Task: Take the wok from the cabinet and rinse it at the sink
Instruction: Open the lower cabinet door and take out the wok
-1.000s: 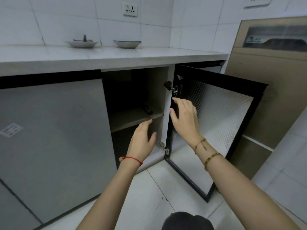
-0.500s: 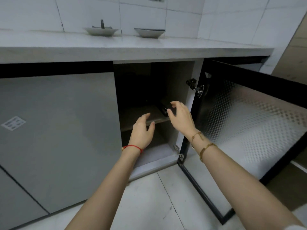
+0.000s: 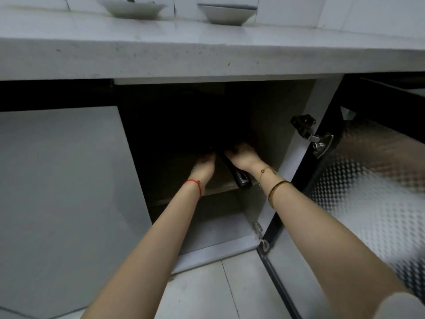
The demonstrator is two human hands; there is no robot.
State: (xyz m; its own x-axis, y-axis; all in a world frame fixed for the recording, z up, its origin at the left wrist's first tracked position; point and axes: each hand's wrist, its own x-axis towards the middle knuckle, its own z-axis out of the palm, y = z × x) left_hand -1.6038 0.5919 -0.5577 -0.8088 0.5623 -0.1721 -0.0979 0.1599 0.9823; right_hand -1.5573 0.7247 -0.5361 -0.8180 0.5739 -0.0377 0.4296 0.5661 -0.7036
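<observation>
**A:** ok so what's changed? A second ago both hands were hanging in front of the open cabinet (image 3: 271, 125), fingers loose and spread.

**B:** Now they're both right inside, down at the middle shelf (image 3: 220, 187). The camera has dropped and moved in too, so the counter edge (image 3: 207, 58) fills the top. The right hand (image 3: 241, 157) lies over the black wok handle (image 3: 234, 176), which pokes out past the shelf's front edge. The left hand (image 3: 204, 166) sits just beside the handle, on its left.

**A:** Actually gripping it?

**B:** Can't tell tbh. Both sets of fingers curl down into the dark (it's really murky in there), so closed or just resting, no idea. The wok's bowl is hidden in shadow further back.

**A:** So for the task?

**B:** I'd say the reach is done and the grab is starting. Wok's still on the shelf, nothing rinsed, no sink in view.
</observation>
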